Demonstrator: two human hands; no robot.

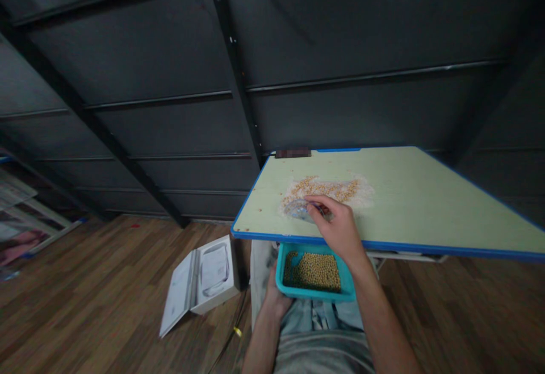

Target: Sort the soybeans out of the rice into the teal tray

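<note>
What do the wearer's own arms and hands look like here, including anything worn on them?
The right hand is bare, with no glove, and no sleeve or wristband shows along the right forearm. The left forearm is likewise uncovered. The left hand is partly hidden; its visible part has no glove.

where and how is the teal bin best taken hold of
Likely by the left end of the teal bin, at its rim and wall, coming from the left. It is open-topped and holds beans, so a level grip seems wise. The left hand is at that end; the table crowds the far side, and the right forearm crosses the right.
</note>
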